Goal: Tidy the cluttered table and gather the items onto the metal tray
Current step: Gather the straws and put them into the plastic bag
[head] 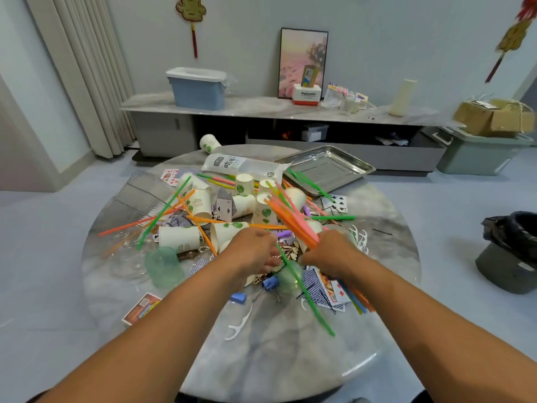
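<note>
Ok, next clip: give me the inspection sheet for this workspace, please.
Surface: round grey marble table, crowded.
Job's things: rectangular metal tray at the far right edge, holding nothing; green straws overlap its near rim.
Clutter: white paper cups, blue-backed playing cards, white floss picks, blue binder clip.
Hands: left hand over the pile, fingers hidden; right hand grips a bundle of coloured plastic straws.
Cables: nothing seen.
Surroundings: low cabinet, blue lidded bin.
</note>
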